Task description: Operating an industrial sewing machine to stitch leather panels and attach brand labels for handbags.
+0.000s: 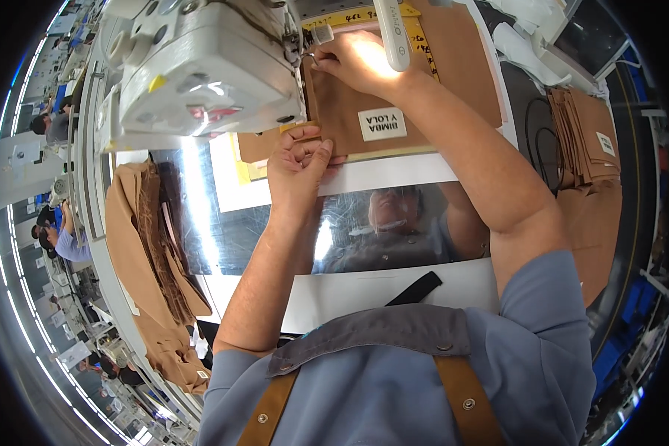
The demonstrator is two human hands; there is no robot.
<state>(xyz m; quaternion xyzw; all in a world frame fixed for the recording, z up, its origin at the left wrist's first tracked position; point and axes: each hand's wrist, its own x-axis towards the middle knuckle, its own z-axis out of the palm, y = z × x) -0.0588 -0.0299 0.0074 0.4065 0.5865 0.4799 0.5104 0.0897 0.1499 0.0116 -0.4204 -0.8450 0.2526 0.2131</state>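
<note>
A sewing machine point(208, 82) with a white head stands at the upper left. Beneath it lies a brown fabric panel point(453, 111) bearing a white label point(383, 124). My right hand point(357, 63) reaches over the panel to the needle area. Its thumb and forefinger are pinched by a small metal part of the machine; whatever they hold is too small to name. My left hand point(299, 160) rests at the panel's near edge, just below the machine head. Its fingers are curled in toward the thumb, and their grip is partly hidden.
A white lamp bar point(395, 37) hangs over my right hand. Yellow marked strips point(426, 48) border the panel's far side. Stacked brown pieces point(583, 137) lie at right, more brown pieces point(137, 230) at left. A shiny metal plate point(349, 230) covers the table nearer me.
</note>
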